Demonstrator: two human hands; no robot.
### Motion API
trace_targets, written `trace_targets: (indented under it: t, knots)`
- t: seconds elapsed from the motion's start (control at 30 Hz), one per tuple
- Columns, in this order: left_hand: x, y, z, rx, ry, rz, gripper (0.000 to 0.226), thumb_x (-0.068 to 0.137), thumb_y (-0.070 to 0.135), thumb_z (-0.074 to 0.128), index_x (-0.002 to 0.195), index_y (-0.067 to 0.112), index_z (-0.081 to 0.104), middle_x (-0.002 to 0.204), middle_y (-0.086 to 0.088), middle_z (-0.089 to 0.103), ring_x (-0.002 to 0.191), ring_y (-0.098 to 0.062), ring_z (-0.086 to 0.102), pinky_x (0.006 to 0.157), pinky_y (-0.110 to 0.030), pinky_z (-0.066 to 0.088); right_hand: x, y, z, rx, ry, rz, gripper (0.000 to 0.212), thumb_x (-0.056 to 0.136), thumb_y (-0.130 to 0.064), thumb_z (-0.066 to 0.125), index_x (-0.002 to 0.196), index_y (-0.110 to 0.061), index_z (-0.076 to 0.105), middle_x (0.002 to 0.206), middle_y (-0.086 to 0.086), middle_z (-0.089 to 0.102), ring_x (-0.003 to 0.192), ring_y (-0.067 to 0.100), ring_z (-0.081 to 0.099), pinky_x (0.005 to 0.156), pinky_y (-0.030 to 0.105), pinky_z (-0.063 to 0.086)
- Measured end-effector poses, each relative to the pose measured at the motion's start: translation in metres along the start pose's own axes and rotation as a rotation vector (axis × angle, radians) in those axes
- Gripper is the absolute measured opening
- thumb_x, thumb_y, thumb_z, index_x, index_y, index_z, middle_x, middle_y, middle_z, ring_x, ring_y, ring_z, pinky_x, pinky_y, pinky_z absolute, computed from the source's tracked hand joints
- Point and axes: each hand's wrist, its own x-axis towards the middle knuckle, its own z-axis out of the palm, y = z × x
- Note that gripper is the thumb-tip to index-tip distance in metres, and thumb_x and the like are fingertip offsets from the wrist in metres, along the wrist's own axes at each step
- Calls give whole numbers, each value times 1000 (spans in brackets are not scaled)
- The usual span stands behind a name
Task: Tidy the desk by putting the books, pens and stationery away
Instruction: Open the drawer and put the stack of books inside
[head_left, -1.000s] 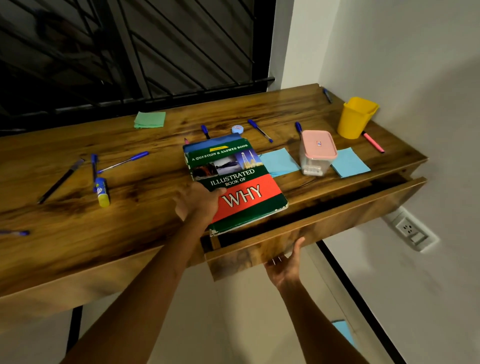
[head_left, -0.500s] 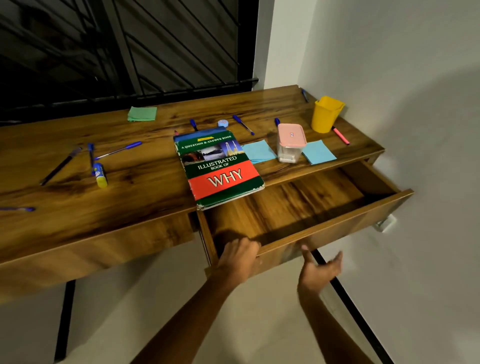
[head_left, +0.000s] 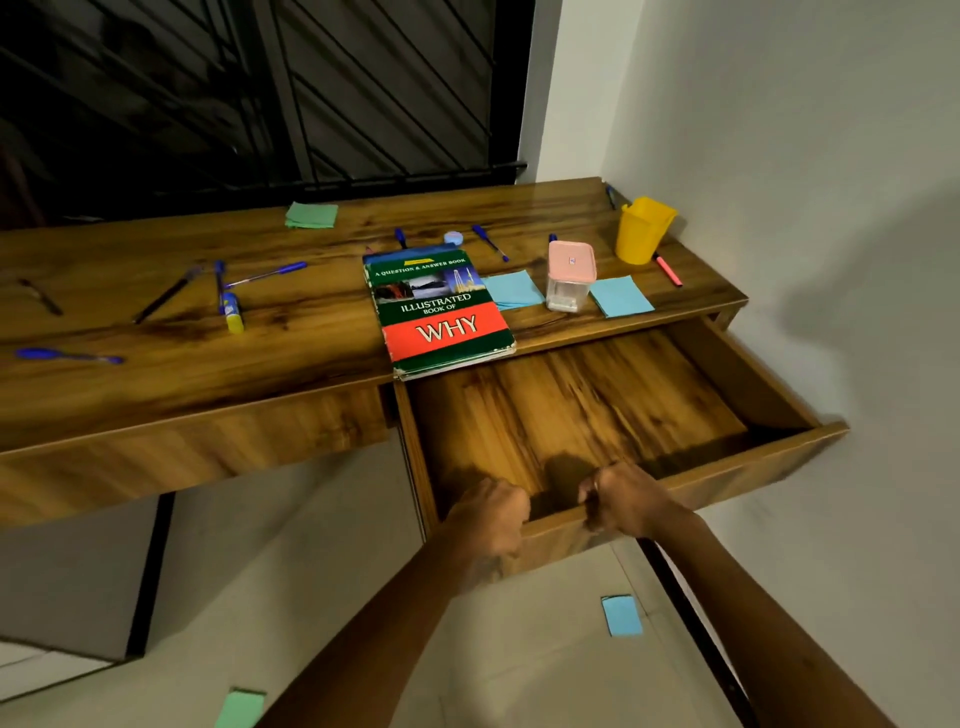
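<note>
The desk's right drawer (head_left: 769, 467) stands pulled far out, and its wooden floor is bare. My left hand (head_left: 491, 512) and my right hand (head_left: 626, 496) both grip the top edge of the drawer front, fingers curled over it. A green and red book (head_left: 439, 312) titled "Illustrated Book of Why" lies on the wooden desk (head_left: 156, 374), its near corner overhanging the drawer. Several blue pens (head_left: 267, 273) and a glue stick (head_left: 234, 312) lie scattered on the left. Blue sticky notes (head_left: 621, 296) flank a pink-lidded clear box (head_left: 570, 275).
A yellow pen cup (head_left: 643, 228) stands at the back right beside a pink highlighter (head_left: 669, 270). Green notes (head_left: 311, 214) lie near the window grille. A blue note (head_left: 622, 614) and a green note (head_left: 241, 707) lie on the floor. A white wall bounds the right side.
The drawer went from barely open to pulled far out. My left hand left the book and took the drawer front; my right hand came up from under it and gripped its top edge.
</note>
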Motion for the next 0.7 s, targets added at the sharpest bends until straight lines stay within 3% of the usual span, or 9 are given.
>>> trace_targets:
  t: [0.13, 0.23, 0.33, 0.4, 0.43, 0.5, 0.57, 0.63, 0.7]
  knots:
    - [-10, 11, 11, -22, -64, 31, 34, 80, 20, 70, 110, 10, 59, 120, -14, 55, 116, -31, 48, 94, -43, 47, -14, -2, -5, -75, -170, 3, 27, 67, -17, 79, 85, -31, 64, 92, -5, 63, 100, 16, 60, 91, 32, 50]
    - [-15, 10, 10, -90, -96, 49, 39, 76, 27, 75, 108, 8, 62, 112, -11, 58, 106, -27, 52, 87, -39, 48, -17, -19, -16, -129, -269, 67, 49, 65, -17, 83, 110, -22, 65, 116, -1, 61, 115, 20, 54, 95, 32, 47]
    - [-14, -7, -4, -486, -202, 21, 31, 76, 37, 74, 92, 12, 66, 87, -2, 64, 84, -18, 61, 70, -30, 47, -7, -33, -38, -106, -501, 84, 54, 65, -35, 83, 113, -20, 65, 111, -2, 58, 110, 20, 54, 89, 30, 47]
    - [-6, -25, -21, -727, -73, 9, 24, 83, 36, 69, 88, 12, 67, 80, -1, 64, 75, -12, 60, 66, -25, 46, 8, -39, -55, 75, -586, 51, 61, 54, -57, 82, 106, -29, 65, 109, -7, 62, 107, 17, 57, 94, 35, 48]
    - [0, -34, -31, -810, 108, -21, 23, 84, 32, 68, 90, 10, 68, 81, 0, 63, 75, -11, 59, 68, -25, 46, 18, -45, -63, 184, -525, 47, 62, 55, -60, 80, 107, -30, 64, 110, -6, 64, 105, 15, 59, 93, 36, 49]
    - [11, -52, -55, -933, 537, -168, 20, 85, 24, 68, 95, 7, 67, 88, 0, 64, 82, -11, 59, 71, -22, 44, 42, -63, -81, 445, -202, 38, 53, 70, -52, 75, 111, -21, 62, 110, -1, 65, 102, 16, 59, 86, 32, 48]
    - [27, -77, -76, -1049, 790, -312, 22, 85, 20, 67, 100, 5, 63, 94, -3, 63, 88, -14, 57, 69, -21, 41, 68, -88, -102, 750, 138, 70, 47, 79, -39, 72, 115, -11, 62, 116, 3, 65, 105, 17, 58, 87, 30, 42]
    - [42, -100, -91, -1133, 830, -417, 30, 83, 26, 70, 106, 9, 60, 103, -4, 62, 101, -20, 58, 78, -27, 46, 92, -109, -121, 943, 255, 87, 43, 85, -28, 68, 120, -4, 58, 119, 4, 62, 106, 15, 56, 90, 26, 40]
    - [57, -122, -101, -1109, 804, -532, 43, 79, 35, 72, 113, 14, 57, 121, -8, 58, 119, -31, 48, 97, -42, 44, 120, -122, -135, 995, 285, 136, 50, 86, -26, 67, 126, 0, 53, 121, 7, 58, 112, 20, 55, 95, 26, 40]
